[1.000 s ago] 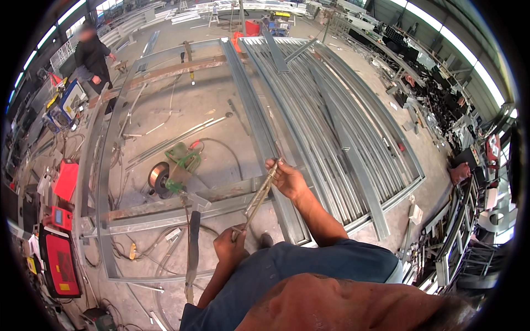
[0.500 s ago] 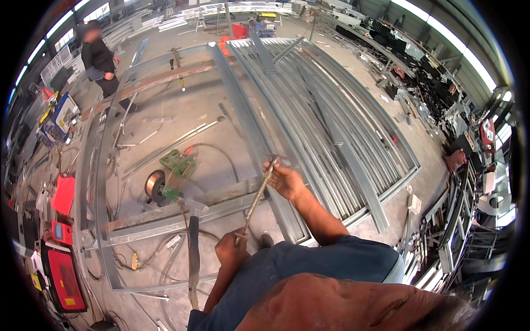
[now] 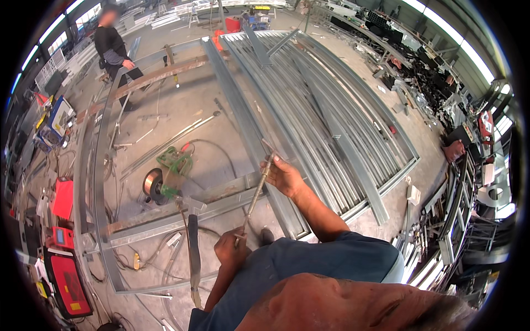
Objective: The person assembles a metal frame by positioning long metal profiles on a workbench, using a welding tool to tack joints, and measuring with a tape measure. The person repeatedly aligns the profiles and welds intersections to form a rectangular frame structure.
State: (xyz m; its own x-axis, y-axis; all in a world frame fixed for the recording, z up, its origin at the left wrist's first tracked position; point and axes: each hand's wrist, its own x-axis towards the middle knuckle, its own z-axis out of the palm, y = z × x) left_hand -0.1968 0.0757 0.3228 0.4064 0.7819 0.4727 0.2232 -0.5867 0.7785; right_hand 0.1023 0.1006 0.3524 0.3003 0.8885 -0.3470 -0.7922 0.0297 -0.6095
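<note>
From my end of the head view I take the spool (image 3: 153,185) as my landmark. The rod (image 3: 256,197) lies to its right, spanning both hands, and its long axis is the relation I watch: it runs from the left hand (image 3: 231,248), right of the spool and nearer the shirt (image 3: 309,259), away to the right hand (image 3: 282,175), farther right and roughly level with the spool. I see the left fingers curled round the rod's near end and the right thumb and fingers closed on it close to its far end, so I read both as clamped on the rod. From the left grip, then, it leads away from the shirt and slightly right; from the right grip it leads back the other way. A short crosspiece (image 3: 270,147) sits slantwise just beyond the right fingers. Of the two, the left hand looks nearer the spool. The beam (image 3: 236,99), also right of the spool, passes behind the rod's far end; I can't tell how high above it the rod hangs.
</note>
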